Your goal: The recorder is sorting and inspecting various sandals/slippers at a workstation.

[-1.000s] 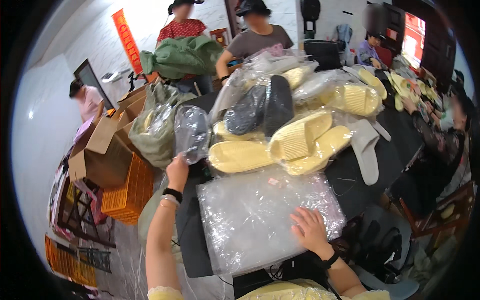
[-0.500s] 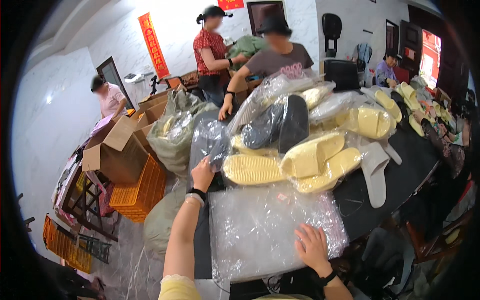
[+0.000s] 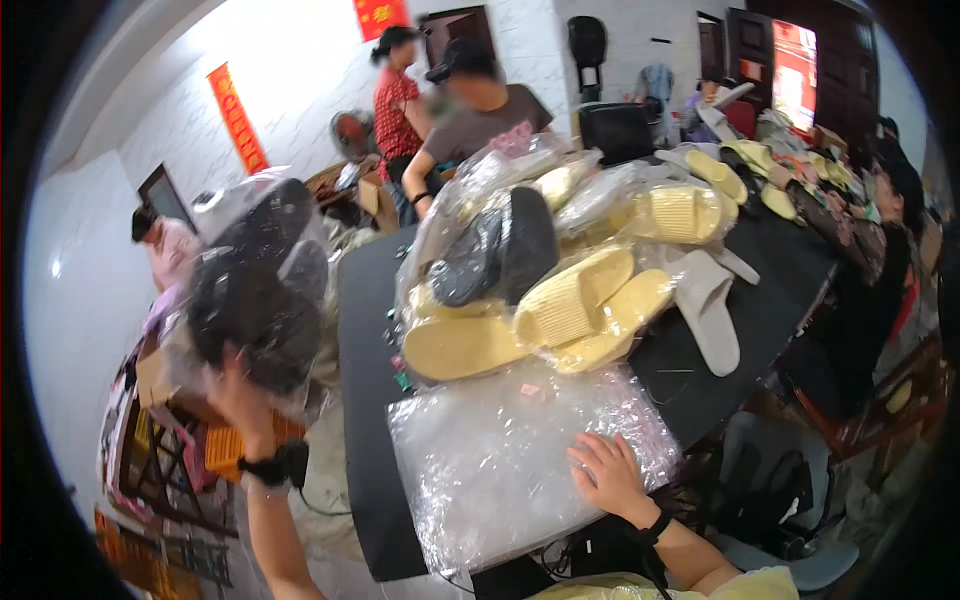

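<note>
My left hand (image 3: 240, 400) is raised off the table's left side, its fingers closed on a clear plastic bag of black slippers (image 3: 265, 310). Motion blurs both hand and bag. Flat on a stack of clear plastic bags (image 3: 480, 500) lies my right hand (image 3: 608, 475), fingers stretched out and holding nothing. Just beyond the stack are bagged yellow slippers (image 3: 570, 305) and a yellow slipper (image 3: 460, 347) lying sole-like and flat. Bagged dark slippers (image 3: 528, 240) rest on top of the heap, and a light grey slipper (image 3: 708, 315) lies to its right.
The black table (image 3: 375, 450) curves away to the right. An orange crate (image 3: 225, 447) stands beyond my left arm. Several people work around, one in a dark grey shirt (image 3: 490, 120) across the table and one in black (image 3: 850, 310) at the right. A grey chair (image 3: 770, 470) stands near right.
My left hand has lifted the bagged black slippers off the table and swung them left. The view has turned rightward. My right hand stays on the plastic bags.
</note>
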{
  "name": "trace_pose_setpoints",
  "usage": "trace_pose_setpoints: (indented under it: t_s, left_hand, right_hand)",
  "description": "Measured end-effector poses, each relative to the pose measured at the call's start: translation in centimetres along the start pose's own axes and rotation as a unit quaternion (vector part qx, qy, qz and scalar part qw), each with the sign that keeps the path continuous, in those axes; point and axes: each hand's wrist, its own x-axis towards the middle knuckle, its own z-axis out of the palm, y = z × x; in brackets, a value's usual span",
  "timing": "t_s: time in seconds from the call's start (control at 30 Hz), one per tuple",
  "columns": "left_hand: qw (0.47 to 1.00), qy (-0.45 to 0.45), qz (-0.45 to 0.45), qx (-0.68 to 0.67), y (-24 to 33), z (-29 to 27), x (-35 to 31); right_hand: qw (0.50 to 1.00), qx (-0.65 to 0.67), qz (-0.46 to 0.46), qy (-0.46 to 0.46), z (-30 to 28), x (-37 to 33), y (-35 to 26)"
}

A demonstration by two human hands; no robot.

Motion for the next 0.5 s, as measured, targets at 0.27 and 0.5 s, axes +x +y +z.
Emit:
trace_pose_setpoints:
  t_s: [0.27, 0.5]
  left_hand:
    - [0.919, -0.270, -0.057, -0.283, 6.2, -6.8, -7.1]
    - [0.562, -0.518, -0.393, -0.511, 11.7, -5.2, -16.4]
  right_hand:
    - [1.000, -0.015, -0.008, 0.006, 1.9, -0.8, 1.4]
    - [0.994, -0.015, 0.019, -0.107, 1.2, -0.7, 1.7]
